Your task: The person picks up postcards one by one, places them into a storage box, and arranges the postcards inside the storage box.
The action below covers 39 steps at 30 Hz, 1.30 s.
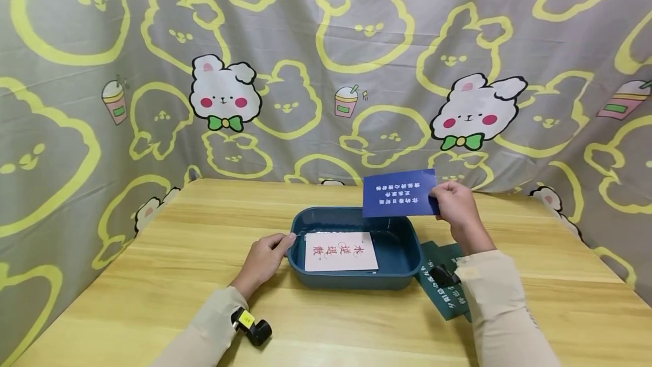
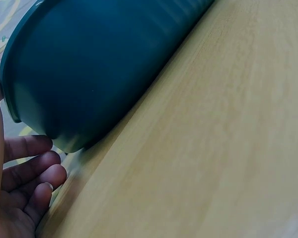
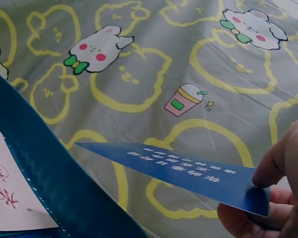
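A dark teal plastic basin (image 1: 356,281) stands on the table. My left hand (image 1: 265,256) holds its left end, thumb at the rim and the other fingers bent near the outer wall, as the left wrist view shows. Inside the basin lies a white card (image 1: 333,252) with red characters. My right hand (image 1: 460,211) pinches a blue card (image 1: 399,180) with white characters by one end, thumb on its printed face. The blue card is held above the basin's far right rim. Dark green cards (image 1: 440,296) with white characters lie right of the basin, partly hidden by my right sleeve.
The light wooden table (image 1: 153,293) reaches back to a grey curtain (image 1: 285,33) printed with bunnies and yellow outlines. Folds of the curtain also line the left and right sides. Wrist cameras, one of them the black camera (image 1: 254,330), sit on both sleeves.
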Tool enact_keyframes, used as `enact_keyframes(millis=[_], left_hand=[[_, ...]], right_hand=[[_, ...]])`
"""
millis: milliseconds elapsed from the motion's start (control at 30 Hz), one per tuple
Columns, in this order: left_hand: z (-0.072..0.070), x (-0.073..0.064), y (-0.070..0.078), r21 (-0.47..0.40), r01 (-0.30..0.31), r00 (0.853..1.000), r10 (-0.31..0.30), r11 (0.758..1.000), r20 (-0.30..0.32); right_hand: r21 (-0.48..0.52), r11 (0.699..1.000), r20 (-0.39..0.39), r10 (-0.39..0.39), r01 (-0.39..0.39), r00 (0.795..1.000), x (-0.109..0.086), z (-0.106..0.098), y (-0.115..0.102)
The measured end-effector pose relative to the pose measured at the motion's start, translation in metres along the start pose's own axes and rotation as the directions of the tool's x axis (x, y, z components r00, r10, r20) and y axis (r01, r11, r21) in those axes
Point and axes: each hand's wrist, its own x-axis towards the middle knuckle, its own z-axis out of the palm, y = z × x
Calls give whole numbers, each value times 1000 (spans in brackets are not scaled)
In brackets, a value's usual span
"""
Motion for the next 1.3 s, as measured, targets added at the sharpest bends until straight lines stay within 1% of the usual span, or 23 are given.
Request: enact_keyframes(millis=[133,200,333,433,533,633,700,767,833,933,1033,1100,1300], left_hand=[[-1,0,1,0,-3,1000,3,1000,1],[-1,0,2,-3,2,1000,-2,1000,7],[-2,-1,2,-1,4,1000,-4,1000,10],[-2,0,1,-2,-2,1000,2,1000,10],[-2,-1,0,-4,8,1000,-7,1000,17],[-2,-1,0,-1,10,1000,-10,1000,15],[-1,-1,0,0,6,1000,-6,1000,13],[-1,-1,0,4,2,1000,-2,1000,10],[-2,-2,0,7,4,1000,-4,1000,8],[-2,-3,0,6,7,1000,-7,1000,13],[-2,-3,0,0,6,1000,-6,1000,20],[-2,-2,-1,-2,4,1000,-4,1000,22],[-2,1,-2,12,-10,1000,10,1000,18]], right_hand=[[70,998,79,-14,9,997,1,4,-1],[108,994,116,-10,-3,993,0,4,-1],[180,983,177,11,-43,984,-3,8,-2],[241,967,220,30,-84,975,-5,12,-2],[275,955,257,40,-112,966,-6,17,-1],[281,953,283,25,-108,959,-7,21,0],[263,960,302,14,-98,953,-7,25,1],[224,970,327,19,-97,945,-7,28,2],[166,981,359,31,-97,933,-6,33,5],[44,997,397,43,-66,917,-6,40,9],[-31,999,411,42,-32,911,-8,45,11],[-64,998,416,40,-14,908,-8,47,11],[-116,993,435,27,27,900,-6,52,12]])
